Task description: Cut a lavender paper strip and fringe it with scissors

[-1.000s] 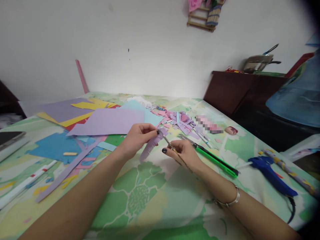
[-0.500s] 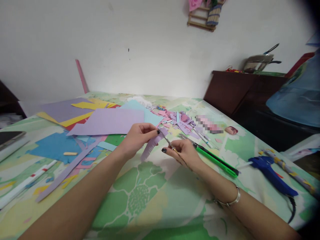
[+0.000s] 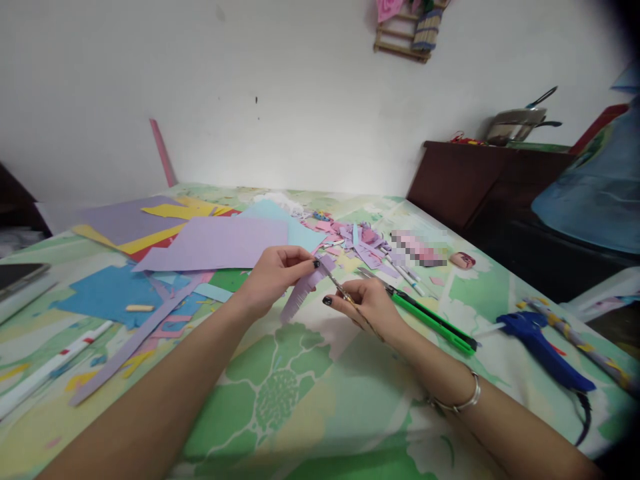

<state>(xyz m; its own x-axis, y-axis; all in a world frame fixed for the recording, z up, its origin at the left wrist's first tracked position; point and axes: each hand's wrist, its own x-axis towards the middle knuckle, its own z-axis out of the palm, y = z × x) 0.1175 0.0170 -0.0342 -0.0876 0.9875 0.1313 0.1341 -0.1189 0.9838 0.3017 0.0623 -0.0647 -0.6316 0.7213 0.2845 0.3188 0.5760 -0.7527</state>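
Between thumb and fingers, my left hand [image 3: 283,277] pinches a strip of purple paper [image 3: 301,293] whose hanging end is cut into a fine fringe. My right hand [image 3: 367,305] is closed round a pair of scissors [image 3: 341,287], blades pointing up and left against the strip near my left thumb. The handles are mostly hidden by my fingers. A green utility knife [image 3: 435,321] lies just right of my right hand. Behind my left hand lies a large lilac sheet [image 3: 225,241].
Paper scraps [image 3: 363,240] are heaped behind my hands. Blue paper [image 3: 110,293] and a long lilac strip [image 3: 135,347] lie at left. A blue glue gun [image 3: 547,343] with a black cord rests at right. A dark cabinet [image 3: 460,177] holding a pan [image 3: 517,125] stands at back right.
Almost nothing differs. Both hands hold the strip and scissors in nearly the same place, and the view has shifted very slightly.
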